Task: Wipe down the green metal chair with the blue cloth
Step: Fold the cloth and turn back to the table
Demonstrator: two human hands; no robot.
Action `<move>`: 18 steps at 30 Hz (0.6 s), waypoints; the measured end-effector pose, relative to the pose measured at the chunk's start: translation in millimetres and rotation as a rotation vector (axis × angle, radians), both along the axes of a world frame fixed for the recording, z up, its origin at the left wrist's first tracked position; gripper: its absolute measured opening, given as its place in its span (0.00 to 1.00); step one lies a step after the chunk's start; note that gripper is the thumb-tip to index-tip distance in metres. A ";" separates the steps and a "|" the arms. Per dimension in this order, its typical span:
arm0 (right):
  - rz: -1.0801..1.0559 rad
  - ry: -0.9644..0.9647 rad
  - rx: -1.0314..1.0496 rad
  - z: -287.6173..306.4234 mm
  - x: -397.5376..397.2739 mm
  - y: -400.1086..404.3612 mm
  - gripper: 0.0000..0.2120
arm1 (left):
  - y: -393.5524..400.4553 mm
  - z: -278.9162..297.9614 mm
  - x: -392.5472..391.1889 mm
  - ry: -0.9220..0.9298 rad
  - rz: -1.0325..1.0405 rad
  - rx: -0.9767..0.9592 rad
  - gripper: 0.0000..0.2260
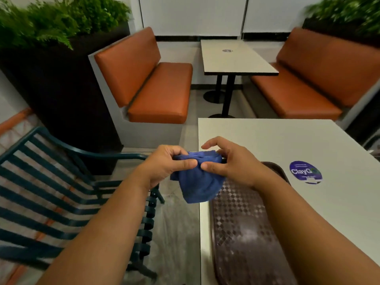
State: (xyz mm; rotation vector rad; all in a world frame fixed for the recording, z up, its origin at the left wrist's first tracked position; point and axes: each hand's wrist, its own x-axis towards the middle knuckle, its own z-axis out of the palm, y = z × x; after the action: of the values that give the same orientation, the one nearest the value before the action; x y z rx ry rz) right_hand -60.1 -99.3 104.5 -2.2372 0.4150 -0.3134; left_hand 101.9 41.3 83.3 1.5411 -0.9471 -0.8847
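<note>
A blue cloth (pixel 200 179) hangs bunched between both my hands, above the gap between chair and table. My left hand (pixel 164 163) pinches its left top edge with thumb and fingers. My right hand (pixel 228 161) grips its right top edge, index finger raised. The green metal chair (pixel 47 188) with slatted seat and curved armrest stands at the lower left, below and left of the cloth, apart from it.
A white table (pixel 287 145) with a purple round sticker (pixel 305 172) is at the right, and a dark brown patterned tray (pixel 242 233) lies on it. Orange booth benches (pixel 156 89) and a second table (pixel 232 56) stand beyond. A black planter (pixel 61 89) sits behind the chair.
</note>
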 end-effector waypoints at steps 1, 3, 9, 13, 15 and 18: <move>-0.029 -0.003 -0.054 -2.1 -8.4 -6.5 0.11 | -9.1 0.5 -7.9 -0.039 0.001 0.017 0.07; -0.073 0.016 -0.113 -7.1 -24.3 -16.8 0.04 | -25.0 0.2 -23.5 -0.113 0.004 0.044 0.09; -0.082 0.095 0.015 -25.7 -59.8 -42.9 0.08 | -54.9 -18.2 -47.7 -0.327 -0.082 0.134 0.12; -0.122 0.263 -0.019 -48.5 -68.7 -60.9 0.12 | -74.9 -47.0 -60.3 -0.404 -0.117 0.218 0.14; -0.165 0.269 -0.087 -56.6 -72.0 -62.0 0.07 | -83.6 -60.3 -68.6 -0.436 -0.072 0.202 0.13; -0.232 0.174 -0.140 -61.2 -82.1 -60.7 0.05 | -90.9 -70.2 -83.2 -0.421 0.064 0.050 0.12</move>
State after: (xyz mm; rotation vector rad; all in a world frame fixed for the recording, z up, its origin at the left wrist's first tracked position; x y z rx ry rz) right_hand -142.2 -160.1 43.2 -2.3655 0.7699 -0.2757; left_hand 18.7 -49.7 13.1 1.8309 -1.1714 -0.5488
